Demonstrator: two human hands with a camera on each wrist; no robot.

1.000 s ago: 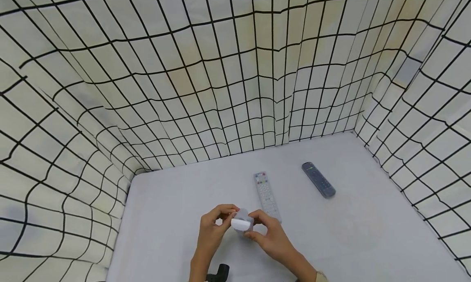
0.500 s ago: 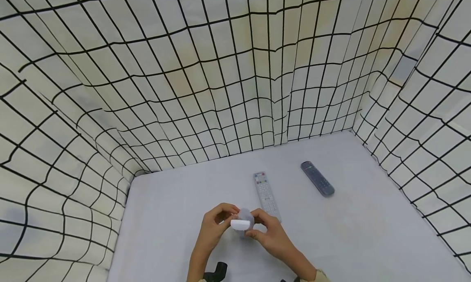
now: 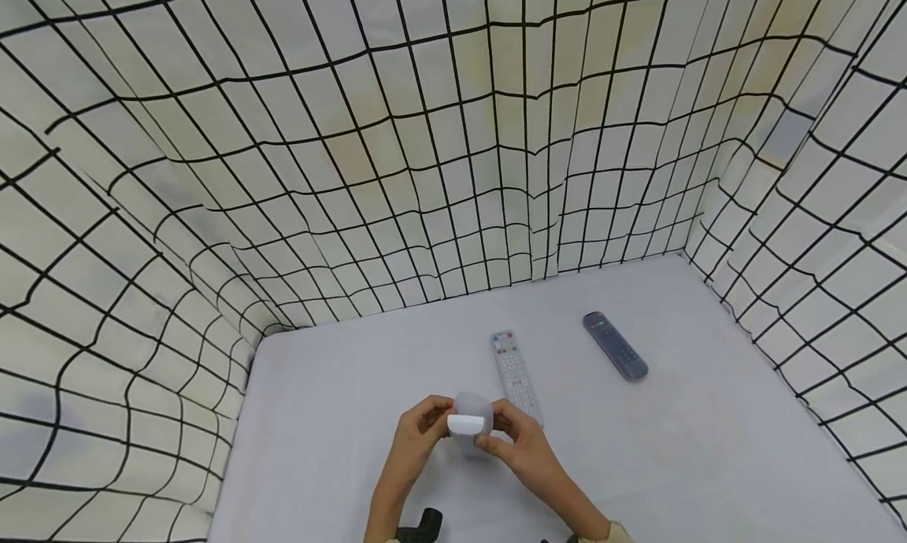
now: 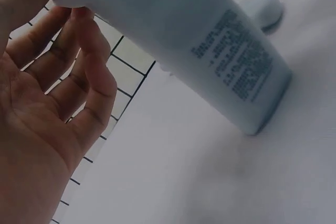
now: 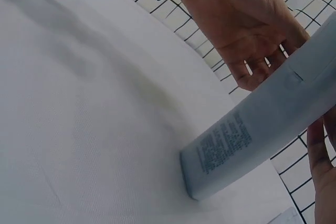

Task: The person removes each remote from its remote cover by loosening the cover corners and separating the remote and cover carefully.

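Note:
A pale remote control stands upright over the white table, its white end facing up in the head view. Small printed text covers the lower part of one face of the remote control in the left wrist view. My left hand pinches its upper left side between thumb and fingertips. On the opposite side, my right hand grips the upper part with thumb and fingers. In the right wrist view the remote control's lower end is at or just above the tabletop; contact is unclear.
A white remote with many buttons lies just beyond my right hand. Farther right lies a dark remote. White cloth walls with a black grid enclose the table. A black curved piece shows beside my left wrist.
The held remote control has tipped slightly, so more of its rounded pale part shows behind the white end. Both hands stay at almost the same place. The two lying remotes have not moved.

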